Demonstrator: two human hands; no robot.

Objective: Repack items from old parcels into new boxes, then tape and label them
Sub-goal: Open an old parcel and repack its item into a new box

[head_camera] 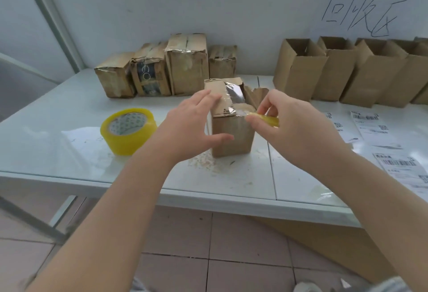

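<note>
Left hand (192, 120) spread on my dented cardboard parcel (231, 136), right hand (298, 127) pinching a yellow cutter (268, 119) at the glossy tape (234, 96) edge.

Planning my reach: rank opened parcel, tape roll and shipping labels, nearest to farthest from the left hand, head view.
1. The opened parcel, touching the left hand, centre.
2. The tape roll, on its left.
3. The shipping labels, far right.

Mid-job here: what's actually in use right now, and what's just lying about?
In use: centre parcel, yellow tool in right hand, left hand on parcel.
Lying about: tape roll, four taped parcels behind, open boxes, labels.
</note>
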